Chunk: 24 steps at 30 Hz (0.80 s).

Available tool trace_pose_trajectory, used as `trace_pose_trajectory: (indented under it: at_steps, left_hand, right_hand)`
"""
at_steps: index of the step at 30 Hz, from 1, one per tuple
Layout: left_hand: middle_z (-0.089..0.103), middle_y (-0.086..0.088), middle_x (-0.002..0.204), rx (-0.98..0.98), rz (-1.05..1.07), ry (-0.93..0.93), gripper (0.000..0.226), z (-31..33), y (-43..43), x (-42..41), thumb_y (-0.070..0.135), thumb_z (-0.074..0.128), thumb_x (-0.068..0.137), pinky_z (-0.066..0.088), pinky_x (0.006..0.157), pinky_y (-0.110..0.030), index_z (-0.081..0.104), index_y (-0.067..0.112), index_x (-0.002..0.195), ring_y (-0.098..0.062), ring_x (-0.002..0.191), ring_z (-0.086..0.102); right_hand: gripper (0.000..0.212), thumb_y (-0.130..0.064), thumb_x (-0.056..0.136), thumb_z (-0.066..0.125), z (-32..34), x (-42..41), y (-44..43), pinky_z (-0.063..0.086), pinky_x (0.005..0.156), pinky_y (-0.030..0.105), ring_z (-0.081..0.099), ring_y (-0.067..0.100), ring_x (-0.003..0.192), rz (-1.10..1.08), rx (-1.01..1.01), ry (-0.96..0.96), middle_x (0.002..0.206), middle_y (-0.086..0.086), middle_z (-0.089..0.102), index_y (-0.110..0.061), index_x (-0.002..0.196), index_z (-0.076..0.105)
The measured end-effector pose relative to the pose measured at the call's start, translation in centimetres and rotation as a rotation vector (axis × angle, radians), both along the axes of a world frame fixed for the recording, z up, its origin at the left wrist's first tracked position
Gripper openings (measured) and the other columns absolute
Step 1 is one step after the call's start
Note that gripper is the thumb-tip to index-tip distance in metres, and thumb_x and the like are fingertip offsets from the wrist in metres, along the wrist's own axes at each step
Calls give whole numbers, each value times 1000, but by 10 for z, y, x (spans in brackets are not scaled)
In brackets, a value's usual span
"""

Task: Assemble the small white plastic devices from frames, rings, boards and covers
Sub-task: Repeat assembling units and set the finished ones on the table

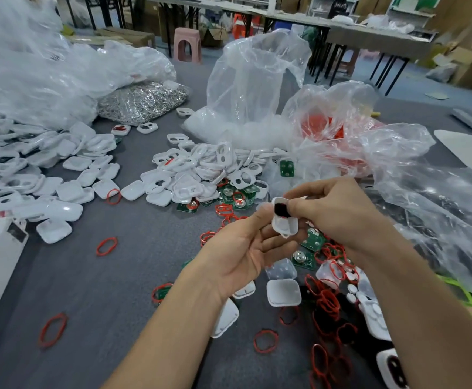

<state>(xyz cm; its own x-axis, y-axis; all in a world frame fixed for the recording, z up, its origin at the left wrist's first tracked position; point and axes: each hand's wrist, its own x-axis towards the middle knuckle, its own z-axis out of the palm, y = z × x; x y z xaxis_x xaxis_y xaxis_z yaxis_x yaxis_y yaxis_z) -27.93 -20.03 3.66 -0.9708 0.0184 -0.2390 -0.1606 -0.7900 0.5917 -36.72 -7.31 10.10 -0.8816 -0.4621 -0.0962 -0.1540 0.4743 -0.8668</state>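
Fingers [299, 208] of the right hand [337, 217] pinch the white device [286, 227] at its far end, left hand [243, 248] gripping the near end, long axis pointing away, green boards [311, 240] just beneath the device.

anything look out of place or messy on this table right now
Nothing looks damaged, but loose red rings lie on the grey table apart from the frame heap: one ring left of the left hand, another ring further front-left. The white part is held between the left hand and right hand.
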Motion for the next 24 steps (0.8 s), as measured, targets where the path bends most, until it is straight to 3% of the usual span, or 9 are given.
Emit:
trace_pose_trajectory:
  at_steps: [3,5,8,12,15,18,20,22,24]
  left_hand:
    - [77,-18,99,46,15,22,36,-1,-6,0,32,67,80,63,64,-28,81,2,93,-23,79,77]
    - [75,-21,107,90,39,45,42,-2,-13,0,33,64,85,63,65,-29,79,-2,101,-25,84,77]
    - [74,-23,112,148,100,69,45,-3,-28,1,31,63,88,63,65,-29,74,-5,111,-27,87,77]
    - [75,-21,110,231,204,94,40,-4,-49,6,29,60,91,63,65,-28,78,-4,104,-28,86,77]
    - [75,-17,110,290,274,96,43,-2,-61,9,29,61,86,62,61,-26,73,-3,111,-25,83,77]
    - [76,-15,109,318,324,100,45,-2,-67,11,29,62,85,62,61,-26,67,-1,117,-25,84,77]
    - [76,-15,109,324,332,100,45,-2,-68,11,30,61,87,63,62,-26,66,-1,119,-25,84,77]
    - [76,-15,108,332,337,104,42,-4,-70,11,30,61,88,63,63,-27,67,0,116,-25,83,77]
    - [76,-15,108,328,343,104,41,-5,-71,11,30,62,87,63,63,-27,68,1,115,-25,84,77]
  right_hand:
    - [7,-16,82,81,0,-8,1,47,56,22,53,9,52,-74,-188,-88,71,5,71,-17,90,82]
    - [12,-7,85,74,-1,-18,2,45,53,20,51,11,52,-129,-259,-86,69,4,69,-16,88,81]
    - [20,-4,85,72,-16,-33,-11,49,63,26,62,11,63,-119,-65,66,72,-3,73,-22,85,80]
    - [23,-9,85,72,-35,-36,-46,42,54,4,64,-8,63,115,215,247,68,-22,68,-29,86,81]
    - [24,-5,83,72,-42,-33,-79,36,50,-1,54,-21,54,246,283,324,59,-26,60,-26,87,82]
    - [39,-8,86,72,-49,-26,-103,34,47,0,52,-10,48,353,368,429,41,-23,46,-33,57,65]
    - [48,-10,87,72,-53,-26,-107,35,44,5,47,-1,49,363,453,502,49,-18,49,-34,50,54]
    - [29,-10,86,72,-52,-30,-101,53,62,18,60,9,66,381,556,534,71,-11,69,-32,67,75]
    - [25,-7,86,72,-48,-33,-89,57,76,24,67,12,80,368,566,469,88,-8,77,-30,89,83]
